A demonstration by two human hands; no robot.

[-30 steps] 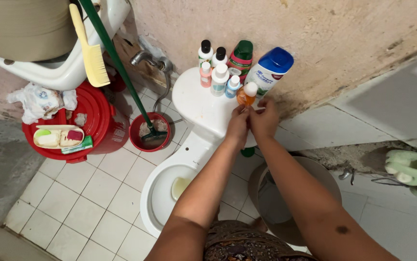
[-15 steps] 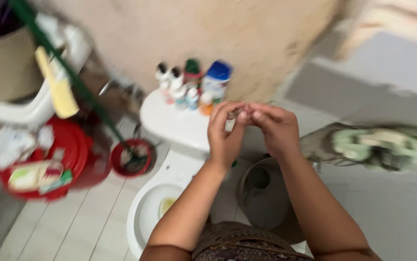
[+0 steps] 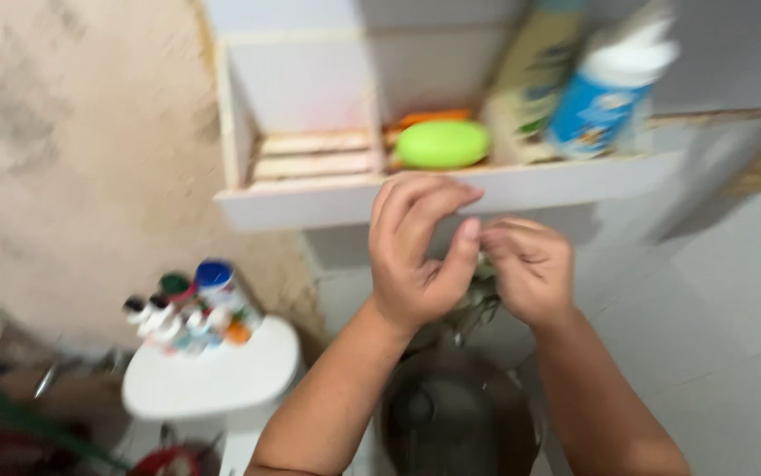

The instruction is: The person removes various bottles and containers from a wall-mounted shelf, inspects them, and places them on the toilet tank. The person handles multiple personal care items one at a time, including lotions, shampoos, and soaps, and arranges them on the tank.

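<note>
My left hand (image 3: 417, 256) and my right hand (image 3: 530, 271) are raised together in front of a white wall shelf (image 3: 354, 201). The fingertips of both hands pinch one small pale thing (image 3: 484, 263) between them; blur hides what it is. On the shelf just above the hands lie a green oval soap (image 3: 442, 144) and an orange item (image 3: 433, 116). A blue-and-white bottle (image 3: 605, 92) and a tall yellowish bottle (image 3: 530, 79) stand to the right of them.
Down left is a white toilet tank lid (image 3: 213, 383) carrying several small bottles (image 3: 191, 308). A dark bucket (image 3: 455, 419) stands below my hands. Cream slats (image 3: 314, 157) fill the shelf's left part. A rough plaster wall (image 3: 72, 159) is at left, white tiles (image 3: 733, 308) at right.
The view has swung up and right from the toilet to the wall shelf. My two hands left the orange bottle on the tank lid and rose, still pinched together.
</note>
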